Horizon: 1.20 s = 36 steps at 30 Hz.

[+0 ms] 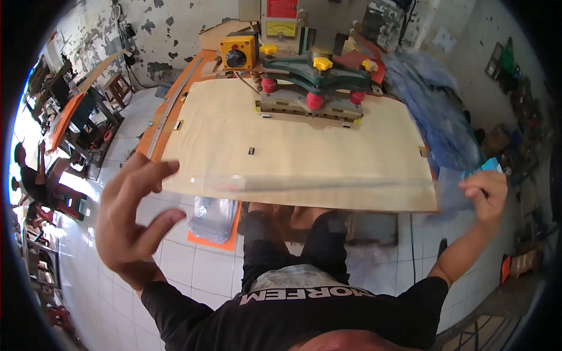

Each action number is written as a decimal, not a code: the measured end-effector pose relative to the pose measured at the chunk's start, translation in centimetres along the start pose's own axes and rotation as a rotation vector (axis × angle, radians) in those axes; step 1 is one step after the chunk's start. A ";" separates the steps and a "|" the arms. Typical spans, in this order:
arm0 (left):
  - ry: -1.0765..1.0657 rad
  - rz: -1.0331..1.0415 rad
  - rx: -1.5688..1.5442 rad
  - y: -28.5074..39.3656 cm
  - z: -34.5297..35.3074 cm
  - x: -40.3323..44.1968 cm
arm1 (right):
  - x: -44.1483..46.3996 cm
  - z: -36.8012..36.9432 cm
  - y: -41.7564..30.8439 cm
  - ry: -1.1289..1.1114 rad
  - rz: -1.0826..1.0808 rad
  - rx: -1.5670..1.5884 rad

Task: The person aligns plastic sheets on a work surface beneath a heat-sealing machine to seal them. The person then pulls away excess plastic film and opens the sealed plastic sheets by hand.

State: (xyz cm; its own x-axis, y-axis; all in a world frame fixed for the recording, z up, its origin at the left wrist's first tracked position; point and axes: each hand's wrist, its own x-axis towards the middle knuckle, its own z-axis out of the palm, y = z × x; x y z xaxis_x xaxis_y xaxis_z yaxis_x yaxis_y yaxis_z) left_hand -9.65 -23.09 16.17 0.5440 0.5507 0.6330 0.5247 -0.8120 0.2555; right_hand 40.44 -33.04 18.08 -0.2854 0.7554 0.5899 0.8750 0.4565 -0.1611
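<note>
My left hand [132, 210] is raised off the front left corner of the work table, thumb and fingers apart, with nothing between them. On the far right, my right hand [487, 193] is closed on a clear plastic sheet [455, 190], which hangs beside the table's right edge and is blurred. A see-through, smeared strip runs along the front of the pale board [216, 134]; whether it belongs to the same sheet I cannot tell. A press head [313, 82] with a green frame, yellow knobs and red feet stands at the back of the board.
A yellow control box [239, 51] with a black dial sits at the back left. Bluish plastic sheeting [436, 111] is heaped on the right. Below the front edge, a stack of clear plastic [213, 219] lies on an orange board. Another person [35, 175] sits far left.
</note>
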 end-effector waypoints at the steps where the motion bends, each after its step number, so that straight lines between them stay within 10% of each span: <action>1: -0.004 -0.004 -0.001 -0.1 -0.3 -0.3 | -0.5 -0.2 -0.2 -0.004 0.002 0.004; 8: -0.276 0.129 0.017 -1.8 -0.7 2.1 | 0.9 1.5 1.9 -0.128 0.085 0.174; 15: -0.639 -0.099 -0.045 -12.7 15.2 2.3 | 3.0 14.5 11.4 -0.405 0.322 0.122; 23: -0.503 -0.063 0.102 -16.8 22.4 -1.4 | -0.5 23.4 12.1 -0.227 0.148 -0.088; 36: -0.660 -0.164 0.025 -13.7 19.5 -3.9 | -5.9 19.2 9.3 -0.752 0.158 -0.213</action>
State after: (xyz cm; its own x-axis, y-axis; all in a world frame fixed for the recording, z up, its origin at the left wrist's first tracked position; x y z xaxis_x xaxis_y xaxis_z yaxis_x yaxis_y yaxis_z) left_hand -6.17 -10.39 -4.09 0.7377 0.6751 0.0073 0.6448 -0.7078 0.2884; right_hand 42.77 -24.22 -2.07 -0.2723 0.9532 -0.1313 0.9615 0.2748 0.0009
